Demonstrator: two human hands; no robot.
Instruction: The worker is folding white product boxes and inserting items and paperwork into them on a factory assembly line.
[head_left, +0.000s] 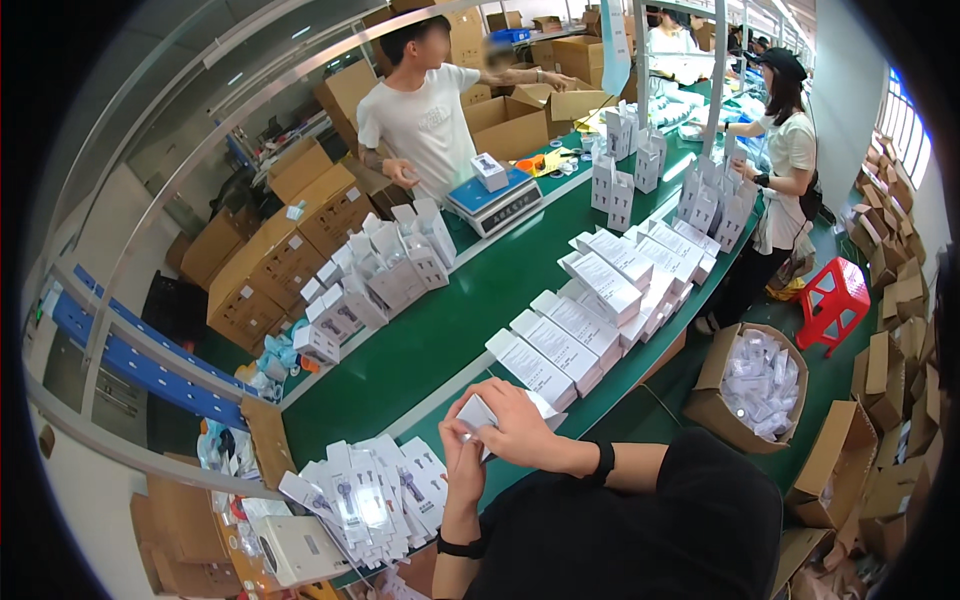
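At the near edge of the green work surface, a small white carton (pixel 477 412) is between my two hands. My left hand (pixel 461 462) grips it from below and the left, fingers closed around its side. Over its top and right side curls my right hand (pixel 518 428), and a white flap sticks out beyond it. Part of the carton is hidden by my fingers. Just left of my hands lies a fanned pile of flat printed cartons (pixel 365 490). Rows of white boxes (pixel 565 335) with printed text stand just beyond my hands, stacked toward the far right.
The long green conveyor table (pixel 400 345) carries more open white boxes (pixel 385 265) along its far side. A co-worker (pixel 425 120) stands behind a weighing scale (pixel 493 203); another (pixel 785 150) stands farther right. A carton of clear bags (pixel 750 390) and a red stool (pixel 833 300) stand to the right.
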